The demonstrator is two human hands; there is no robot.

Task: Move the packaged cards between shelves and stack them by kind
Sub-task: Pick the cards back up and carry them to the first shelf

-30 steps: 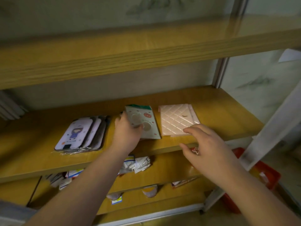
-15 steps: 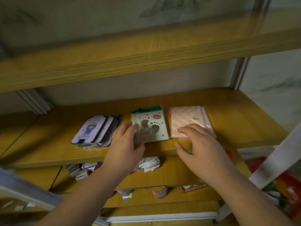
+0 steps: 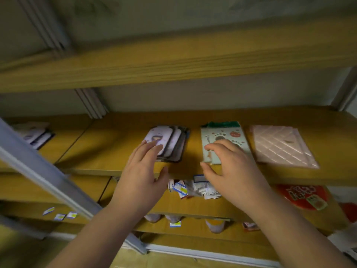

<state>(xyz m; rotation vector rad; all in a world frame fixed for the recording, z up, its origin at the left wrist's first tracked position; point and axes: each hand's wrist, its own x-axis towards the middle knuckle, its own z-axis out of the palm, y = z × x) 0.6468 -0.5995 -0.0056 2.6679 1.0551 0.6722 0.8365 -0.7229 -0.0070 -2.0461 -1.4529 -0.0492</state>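
Wooden shelf (image 3: 119,151): left hand (image 3: 142,176) grip open over purple pile (image 3: 166,142); right hand (image 3: 229,169) grip open on green pack (image 3: 222,136); writing unreadable.

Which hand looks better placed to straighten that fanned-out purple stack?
Probably the left hand: its fingertips already rest on the purple stack. The right hand is over the paw-print pack.

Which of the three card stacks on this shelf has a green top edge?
The middle stack, under the right hand; the others are purple and pink.
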